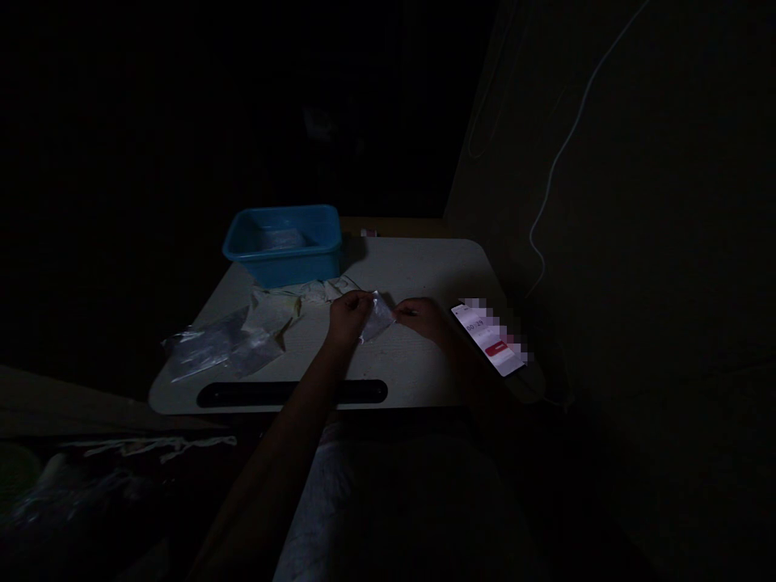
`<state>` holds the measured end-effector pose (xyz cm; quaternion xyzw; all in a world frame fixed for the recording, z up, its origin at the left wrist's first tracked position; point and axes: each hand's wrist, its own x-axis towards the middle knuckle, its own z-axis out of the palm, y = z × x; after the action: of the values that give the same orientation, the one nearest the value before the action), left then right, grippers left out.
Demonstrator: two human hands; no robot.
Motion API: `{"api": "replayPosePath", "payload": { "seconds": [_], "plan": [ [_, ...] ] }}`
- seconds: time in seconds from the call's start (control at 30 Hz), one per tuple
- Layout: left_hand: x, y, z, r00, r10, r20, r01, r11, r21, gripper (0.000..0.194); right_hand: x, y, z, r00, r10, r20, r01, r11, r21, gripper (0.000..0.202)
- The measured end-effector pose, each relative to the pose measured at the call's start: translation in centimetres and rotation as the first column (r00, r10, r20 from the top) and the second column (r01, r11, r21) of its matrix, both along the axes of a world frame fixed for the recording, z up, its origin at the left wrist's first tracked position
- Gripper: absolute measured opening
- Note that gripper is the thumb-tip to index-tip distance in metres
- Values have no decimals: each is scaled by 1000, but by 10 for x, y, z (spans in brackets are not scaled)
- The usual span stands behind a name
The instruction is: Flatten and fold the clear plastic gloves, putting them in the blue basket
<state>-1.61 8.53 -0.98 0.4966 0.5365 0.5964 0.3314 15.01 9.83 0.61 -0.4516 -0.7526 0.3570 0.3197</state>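
Note:
Over the middle of a small white table [418, 372], a small clear plastic bag [378, 318] is stretched between my two hands. My left hand [350, 318] pinches its upper left edge. On the other side, my right hand [421, 316] grips the bag's right corner with closed fingertips. Whether anything is inside the bag cannot be made out in the dim light. Left of my left hand lie more clear plastic bags [209, 343], partly overlapping, and a crumpled pale cloth or wrapper [272, 309].
A blue plastic basin [294, 268] stands at the table's back left with clear plastic in it. To the right lies a lit phone [488, 339] showing a timer. A black slot [255, 394] runs along the front edge. A white cable [550, 174] hangs down the right wall.

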Motion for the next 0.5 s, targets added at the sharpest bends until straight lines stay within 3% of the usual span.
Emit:
{"api": "replayPosePath", "payload": {
  "seconds": [0.17, 0.5],
  "plan": [
    [0, -1, 1, 1000, 5, 9, -5, 1000, -7, 17, 2, 2, -3, 999, -28, 20, 28, 1000, 3, 17],
    [4, -5, 6, 998, -58, 33, 59, 998, -24, 16, -1, -4, 8, 999, -37, 6, 37, 999, 6, 16]
  ]
}}
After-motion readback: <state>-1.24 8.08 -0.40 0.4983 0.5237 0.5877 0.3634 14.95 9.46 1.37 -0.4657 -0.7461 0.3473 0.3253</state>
